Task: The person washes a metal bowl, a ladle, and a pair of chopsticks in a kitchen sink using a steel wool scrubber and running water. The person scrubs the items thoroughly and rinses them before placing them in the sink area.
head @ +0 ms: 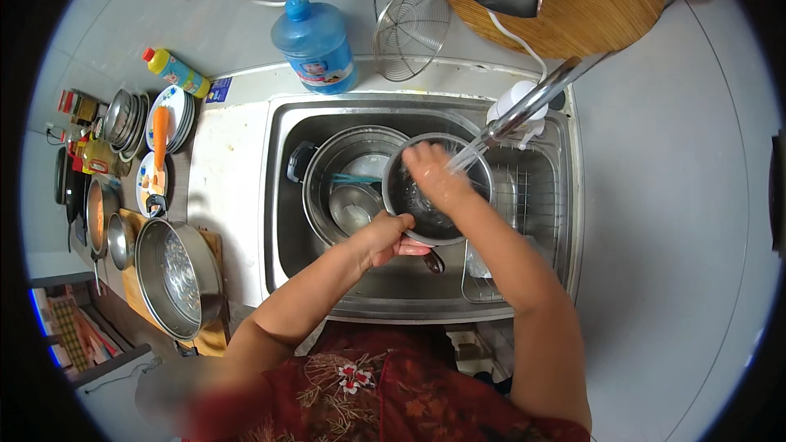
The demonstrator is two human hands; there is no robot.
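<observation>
My left hand (388, 239) grips the near-left rim of a round metal bowl (482, 196), thumb over the edge and fingers beneath. The bowl is held tilted in the sink. My right hand (435, 175), blurred and wet, is inside it near the far-left wall; its fingertips are partly hidden, and I cannot tell whether it holds anything. Water from the chrome faucet (528, 104) runs into the bowl beside that hand. Left of the bowl, a larger steel pot (313, 215) holds a small metal bowl (353, 205) and a thin turquoise item. A brown handle (434, 262) shows below my left fingers.
The stainless sink (368, 291) has a wire rack (522, 193) at right. Behind it stand a blue pump bottle (316, 49) and a wire strainer (411, 31). Leftward are a large steel pot (209, 282), stacked plates (187, 126) and a carrot (160, 138).
</observation>
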